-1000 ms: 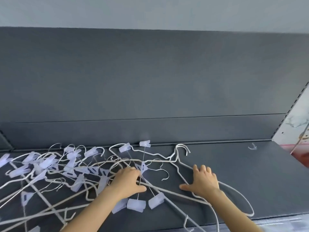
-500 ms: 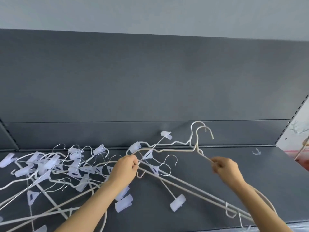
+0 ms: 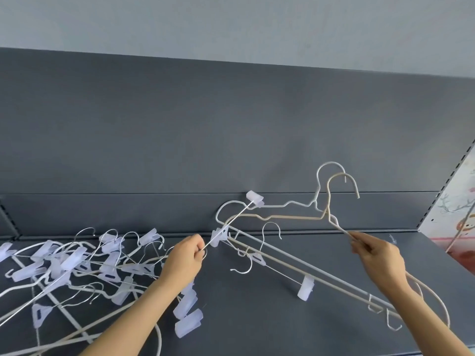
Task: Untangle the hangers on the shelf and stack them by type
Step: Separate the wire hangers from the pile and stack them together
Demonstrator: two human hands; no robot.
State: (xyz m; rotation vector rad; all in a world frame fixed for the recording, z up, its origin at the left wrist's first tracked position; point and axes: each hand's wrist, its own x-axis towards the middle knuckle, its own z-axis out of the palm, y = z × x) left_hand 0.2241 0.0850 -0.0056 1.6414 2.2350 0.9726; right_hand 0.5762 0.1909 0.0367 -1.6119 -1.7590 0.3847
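My right hand (image 3: 380, 258) pinches the shoulder wires of two coated hangers, one white (image 3: 288, 204) and one beige (image 3: 295, 217), and holds them tilted above the dark grey shelf (image 3: 321, 253) with their hooks pointing up. My left hand (image 3: 185, 258) grips the thin metal rod of a clip hanger (image 3: 231, 220) whose translucent clips sit between the lifted hangers' arms. Another clip hanger (image 3: 304, 287) hangs tangled under the lifted pair. A heap of clip hangers and wire hangers (image 3: 77, 263) lies tangled on the shelf at the left.
The shelf's grey back panel (image 3: 231, 124) rises right behind the hangers. A perforated upright (image 3: 447, 181) bounds the shelf at the right, with a patterned wall (image 3: 460, 214) beyond it. The shelf's front edge runs along the lower right.
My right hand has gone from flat on the shelf to pinching the two coated hangers and has lifted them up and rightward. My left hand has pulled the clip hanger's rod up with them.
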